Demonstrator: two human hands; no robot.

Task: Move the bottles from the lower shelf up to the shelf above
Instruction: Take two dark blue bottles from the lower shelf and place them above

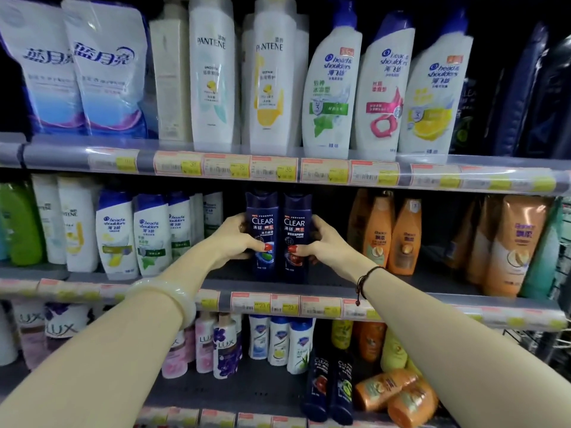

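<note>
Two dark blue Clear bottles stand upright side by side on the middle shelf. My left hand grips the left Clear bottle from its left side, thumb across the front. My right hand holds the right Clear bottle from its right side, thumb on the label. Both bottle bases touch the shelf surface. On the bottom shelf, two more dark Clear bottles stand near the front, with orange bottles lying beside them.
White Head & Shoulders bottles stand left of my hands and orange bottles to the right, with gaps between. The top shelf rail carries price tags under large Pantene bottles. Lux bottles fill the bottom shelf's left.
</note>
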